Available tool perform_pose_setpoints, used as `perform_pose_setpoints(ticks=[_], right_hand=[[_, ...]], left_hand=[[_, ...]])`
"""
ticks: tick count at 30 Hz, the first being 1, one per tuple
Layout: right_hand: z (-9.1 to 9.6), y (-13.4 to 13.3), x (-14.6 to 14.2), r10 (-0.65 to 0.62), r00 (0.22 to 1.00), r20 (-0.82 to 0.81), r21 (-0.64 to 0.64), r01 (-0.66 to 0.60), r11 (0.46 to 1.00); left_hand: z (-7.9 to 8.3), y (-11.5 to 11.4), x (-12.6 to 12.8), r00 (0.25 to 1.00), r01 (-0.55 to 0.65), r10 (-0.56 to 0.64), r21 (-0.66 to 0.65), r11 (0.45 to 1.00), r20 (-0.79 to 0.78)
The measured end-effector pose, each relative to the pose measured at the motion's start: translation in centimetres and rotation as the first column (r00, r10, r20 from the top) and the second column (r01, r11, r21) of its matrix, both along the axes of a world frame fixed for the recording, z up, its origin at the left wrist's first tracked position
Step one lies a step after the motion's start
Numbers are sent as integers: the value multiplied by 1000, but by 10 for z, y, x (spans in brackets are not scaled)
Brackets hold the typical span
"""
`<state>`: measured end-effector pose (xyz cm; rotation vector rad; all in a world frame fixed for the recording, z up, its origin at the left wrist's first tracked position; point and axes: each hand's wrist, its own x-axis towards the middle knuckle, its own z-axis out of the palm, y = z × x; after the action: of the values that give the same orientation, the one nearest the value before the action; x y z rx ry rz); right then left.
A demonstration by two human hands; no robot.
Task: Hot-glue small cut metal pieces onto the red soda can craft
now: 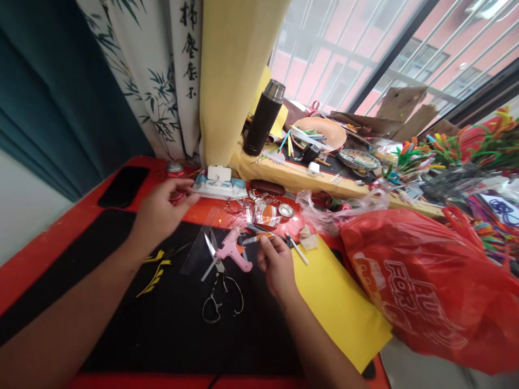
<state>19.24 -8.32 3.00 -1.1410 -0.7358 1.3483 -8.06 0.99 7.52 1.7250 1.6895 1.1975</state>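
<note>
My left hand point(162, 210) is raised over the table's far left part, beside a white power strip or case point(221, 186). Its thumb and fingers are apart, with red showing between them; no held thing can be made out. In my right hand point(278, 265) is a slim pen-like stick point(253, 239) with an orange part, pinched between thumb and fingers. Just left of that hand lies a pink glue gun point(233, 251), resting across metal scissors point(221, 270). A clear ruler point(198, 243) is beside them. Yellow cut strips point(156, 273) lie on the black mat point(170, 329).
A yellow sheet point(332, 302) and a full red plastic bag point(425, 286) occupy the right side. A black phone point(124, 186) lies at the far left. On the sill stand a dark thermos point(263, 121), a basket point(320, 134) of pencils and colourful pipe cleaners point(413, 156).
</note>
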Motion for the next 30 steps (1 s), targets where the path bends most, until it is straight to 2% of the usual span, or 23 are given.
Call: perform_pose_setpoints(ticks=[2,3,7,13,17,19,22,24,26,28,30], right_hand=[[-2,-4,4,-22,1000,-18,-13,22,1000],[-3,-6,5,-28,999,-26,-17,28,999],[-5,-14,8,-41,998,-39,-26,40,999],[-3,-25,17,-71,997,-41,-36,69,997],[-4,-30,24,-96,994,-47,-50,94,994],[-5,-32,26,-110,992,-56,-60,107,992],[-7,-34,30,-125,989,-76,-74,119,990],[-7,-34,33,-137,986,-93,-76,130,989],[-6,-34,35,-148,983,-110,-73,141,987],[-3,-34,36,-157,980,-124,-64,150,987],[0,-35,38,-159,978,-135,-48,154,987]], left_hand=[[3,12,-23,965,-142,152,58,988,-213],[2,17,-31,942,-159,166,49,986,-291],[-8,31,-47,873,-145,91,-76,987,-479],[-21,44,-48,865,-122,21,-171,978,-501],[-23,44,-46,868,-137,26,-189,972,-496],[-18,39,-42,871,-146,51,-159,976,-489],[-2,27,-28,904,-188,167,-14,982,-393],[11,16,-11,950,-108,127,82,991,-286],[19,6,12,976,81,-61,88,993,-210],[20,-2,40,949,281,-272,34,959,-160],[14,-10,68,868,476,-475,-33,879,-143]])
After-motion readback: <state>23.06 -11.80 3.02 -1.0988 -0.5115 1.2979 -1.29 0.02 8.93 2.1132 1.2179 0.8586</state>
